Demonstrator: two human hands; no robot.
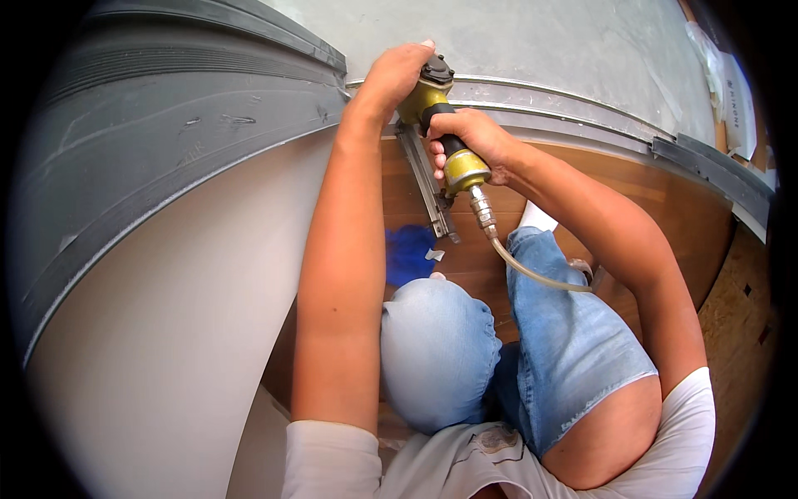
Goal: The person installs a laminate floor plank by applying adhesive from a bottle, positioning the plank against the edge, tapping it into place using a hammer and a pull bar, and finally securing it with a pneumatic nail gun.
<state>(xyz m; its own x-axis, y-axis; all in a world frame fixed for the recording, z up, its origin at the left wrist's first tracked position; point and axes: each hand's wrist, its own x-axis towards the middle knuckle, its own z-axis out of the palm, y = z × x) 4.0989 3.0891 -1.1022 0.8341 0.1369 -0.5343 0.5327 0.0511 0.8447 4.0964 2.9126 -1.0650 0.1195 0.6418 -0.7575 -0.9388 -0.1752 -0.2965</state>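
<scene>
A yellow-green and black air nail gun [467,169] points away from me, with its long metal magazine [424,183] slanting down toward my knees. Around its black-sleeved handle my right hand [474,137] is closed. My left hand [397,73] is closed against the tool's head, beside the black cap; most of its fingers are hidden behind the tool. From the fitting at the handle's end, a clear air hose [532,274] curves to the right over my jeans. The nose of the nail gun is hidden by its body and my left hand, near a metal floor track [565,104].
A dark grey frame profile [208,116] and a pale panel [183,308] fill the left side. Wood-look flooring [598,183] lies beneath me, with a blue item [407,254] and a white scrap [434,254]. Beyond the track spreads a grey floor [573,41]; packaging [736,104] lies far right.
</scene>
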